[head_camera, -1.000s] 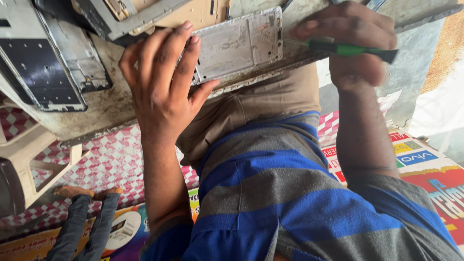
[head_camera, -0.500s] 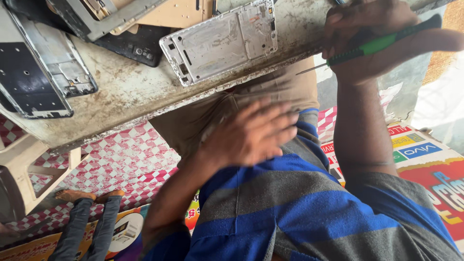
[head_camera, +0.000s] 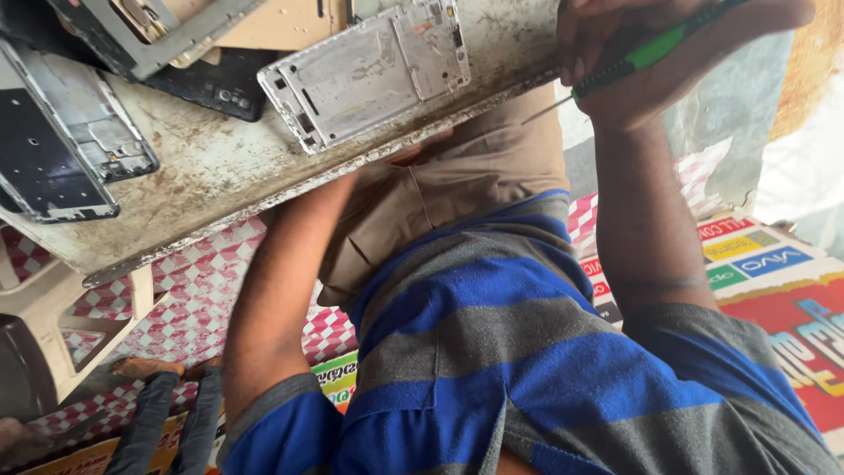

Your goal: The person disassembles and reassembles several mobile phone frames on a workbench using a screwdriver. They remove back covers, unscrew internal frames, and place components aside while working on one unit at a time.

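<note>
Head view: we grip the green screwdriver [head_camera: 646,54] in our closed right hand [head_camera: 668,62], just right of the phone frame [head_camera: 365,75]; left hand under the table [head_camera: 220,176], grip unseen

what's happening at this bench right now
A person in a blue and grey striped shirt sits at a worn, stained workbench. The right hand grips a green-handled screwdriver, tip pointing toward the bench edge. The left hand is hidden under the bench, only its forearm showing. A bare silver phone frame lies untouched near the edge, with more phone frames and panels on the bench beside it.
</note>
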